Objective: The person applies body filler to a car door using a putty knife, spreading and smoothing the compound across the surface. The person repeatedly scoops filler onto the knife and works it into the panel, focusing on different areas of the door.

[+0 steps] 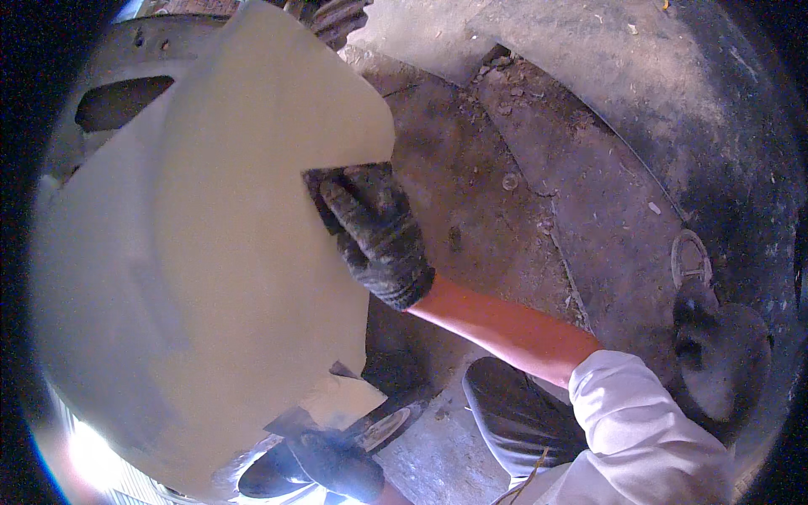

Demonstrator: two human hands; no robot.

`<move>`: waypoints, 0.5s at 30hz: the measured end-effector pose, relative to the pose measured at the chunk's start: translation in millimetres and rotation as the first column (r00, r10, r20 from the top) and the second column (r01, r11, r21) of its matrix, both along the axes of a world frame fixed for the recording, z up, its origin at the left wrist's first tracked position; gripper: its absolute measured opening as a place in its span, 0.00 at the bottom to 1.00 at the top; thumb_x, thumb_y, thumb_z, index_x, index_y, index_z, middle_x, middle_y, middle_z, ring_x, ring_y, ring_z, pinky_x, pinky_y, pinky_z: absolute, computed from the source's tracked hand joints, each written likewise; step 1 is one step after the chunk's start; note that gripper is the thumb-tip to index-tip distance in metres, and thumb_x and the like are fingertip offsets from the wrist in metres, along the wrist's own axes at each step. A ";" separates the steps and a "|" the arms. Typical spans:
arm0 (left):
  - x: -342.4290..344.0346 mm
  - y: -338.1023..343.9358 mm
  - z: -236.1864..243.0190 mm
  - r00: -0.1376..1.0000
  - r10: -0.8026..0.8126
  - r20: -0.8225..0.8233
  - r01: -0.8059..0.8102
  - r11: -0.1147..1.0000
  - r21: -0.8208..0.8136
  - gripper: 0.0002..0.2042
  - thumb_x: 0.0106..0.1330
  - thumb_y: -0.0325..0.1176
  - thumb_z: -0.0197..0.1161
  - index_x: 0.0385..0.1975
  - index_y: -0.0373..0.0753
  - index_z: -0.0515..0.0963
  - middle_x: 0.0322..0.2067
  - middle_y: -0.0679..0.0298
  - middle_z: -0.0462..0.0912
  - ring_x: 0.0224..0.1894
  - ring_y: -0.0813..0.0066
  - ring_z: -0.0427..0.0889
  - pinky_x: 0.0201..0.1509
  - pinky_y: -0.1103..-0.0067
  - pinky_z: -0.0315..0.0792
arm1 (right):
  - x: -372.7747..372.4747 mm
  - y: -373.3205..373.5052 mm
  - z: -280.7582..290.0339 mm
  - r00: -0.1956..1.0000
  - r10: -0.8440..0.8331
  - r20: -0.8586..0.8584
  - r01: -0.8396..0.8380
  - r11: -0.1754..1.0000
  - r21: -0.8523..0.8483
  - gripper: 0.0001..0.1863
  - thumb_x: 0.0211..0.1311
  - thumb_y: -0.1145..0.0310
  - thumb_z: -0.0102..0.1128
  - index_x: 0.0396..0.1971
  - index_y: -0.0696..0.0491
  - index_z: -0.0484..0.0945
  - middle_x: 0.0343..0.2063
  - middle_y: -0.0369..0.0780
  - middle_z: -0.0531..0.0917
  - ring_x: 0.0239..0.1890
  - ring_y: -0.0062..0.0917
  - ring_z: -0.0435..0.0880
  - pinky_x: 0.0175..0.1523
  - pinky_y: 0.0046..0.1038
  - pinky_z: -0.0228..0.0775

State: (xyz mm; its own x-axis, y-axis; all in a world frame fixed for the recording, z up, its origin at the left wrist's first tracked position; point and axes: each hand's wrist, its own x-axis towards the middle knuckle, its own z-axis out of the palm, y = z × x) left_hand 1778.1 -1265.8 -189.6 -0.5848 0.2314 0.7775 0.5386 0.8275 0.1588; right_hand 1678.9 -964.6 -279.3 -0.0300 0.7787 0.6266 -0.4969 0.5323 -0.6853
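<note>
A large curved body panel [252,210], beige with grey patches, fills the left side. My right hand [383,231], in a dark worn glove, presses a dark thin sheet [324,198] that looks like sandpaper against the panel near a notch in its right edge. Its fingers are pressed together over the sheet. My left hand [337,463], also in a dark glove, is at the panel's lower edge, beside a dark grey flap-like patch [289,421]. Glare and shadow hide its fingertips, so its grip does not show.
A dirty concrete floor [471,185] with cracks and debris lies to the right. A dark rounded object [720,362] with a metal ring [692,257] stands at far right. My bent knee [513,412] is below. Behind the panel is a grey part with an opening [151,50].
</note>
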 end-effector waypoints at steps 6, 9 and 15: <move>2.5 -25.2 -3.1 0.991 0.096 0.094 -0.100 0.994 0.048 0.17 0.68 0.33 0.57 0.54 0.33 0.74 0.57 0.51 0.74 0.59 0.56 0.73 0.63 0.66 0.68 | 3.3 -69.6 -6.7 0.995 0.027 0.098 -0.028 1.000 0.010 0.34 0.44 0.74 0.64 0.58 0.45 0.73 0.53 0.46 0.73 0.56 0.46 0.71 0.61 0.49 0.64; 4.3 -15.1 -8.5 0.982 -0.058 0.179 -0.026 0.900 0.436 0.23 0.70 0.44 0.55 0.57 0.34 0.72 0.55 0.55 0.75 0.54 0.65 0.73 0.55 0.75 0.69 | 9.5 -94.5 -9.8 0.975 -0.004 0.221 -0.021 0.994 0.108 0.32 0.47 0.72 0.62 0.58 0.43 0.73 0.56 0.45 0.71 0.57 0.42 0.72 0.63 0.51 0.63; -2.2 25.1 4.0 0.984 -0.044 0.174 0.022 0.992 0.127 0.22 0.69 0.42 0.56 0.56 0.33 0.71 0.50 0.57 0.74 0.52 0.66 0.74 0.54 0.73 0.72 | 50.6 -97.5 -15.3 0.889 0.409 0.204 -0.423 0.906 0.029 0.27 0.56 0.74 0.52 0.59 0.41 0.72 0.51 0.43 0.77 0.52 0.39 0.76 0.57 0.45 0.69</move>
